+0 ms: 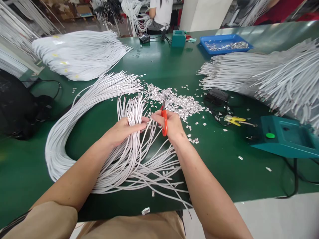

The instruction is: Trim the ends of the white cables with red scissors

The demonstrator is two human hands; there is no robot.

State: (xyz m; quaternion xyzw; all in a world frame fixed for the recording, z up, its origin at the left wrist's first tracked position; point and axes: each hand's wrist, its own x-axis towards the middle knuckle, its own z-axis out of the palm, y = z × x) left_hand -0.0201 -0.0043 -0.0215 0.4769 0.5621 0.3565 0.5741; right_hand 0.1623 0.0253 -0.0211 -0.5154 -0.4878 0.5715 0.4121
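My left hand [124, 130] is closed round a bunch of white cables [134, 114] near their cut ends, at the middle of the green table [219, 159]. My right hand [171, 125] grips orange-handled scissors [164, 119], blades pointing away from me, just right of the cable ends. The fingertips of both hands nearly meet. More white cables [82, 109] curve in a long loop to the left and fan out under my forearms. A heap of small cut white bits [179, 102] lies just beyond the scissors.
Large cable bundles lie at far left [79, 53] and right [269, 76]. A teal machine [286, 136] with a green button and a yellow-handled tool [235, 120] sit at right. A blue tray [225, 42] and a person in white [161, 13] are at the far side.
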